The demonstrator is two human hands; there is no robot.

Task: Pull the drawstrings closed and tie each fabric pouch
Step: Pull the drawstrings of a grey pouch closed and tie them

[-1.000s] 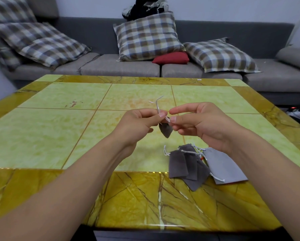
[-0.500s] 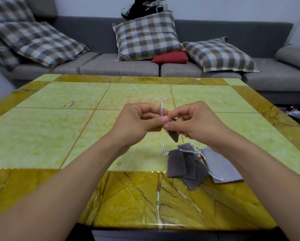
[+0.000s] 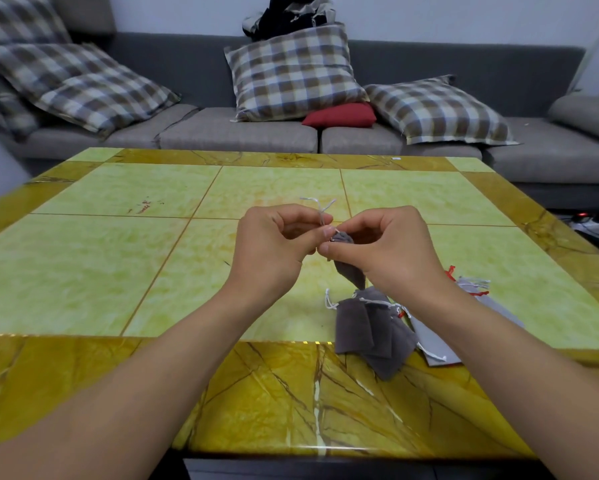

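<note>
Your left hand (image 3: 274,251) pinches the white drawstring (image 3: 320,209); your right hand (image 3: 384,251) grips the dark grey pouch (image 3: 351,268) above the table (image 3: 118,271). Pull the cords apart evenly, cinching the knot against the gathered neck.

Both bare forearms reach forward from the lower corners of the view and converge near the middle, wrists raised above the bench. The left hand (image 3: 274,251) is curled, back of the hand toward the camera, its thumb and forefinger pinched together on thin pale cord ends that stick up above the fingers. The right hand (image 3: 388,251) is likewise curled, knuckles up, its thumb and forefinger pinching the gathered neck of a small dark grey fabric pouch (image 3: 350,268), which hangs below the hand. The two thumb tips nearly touch each other.
</note>
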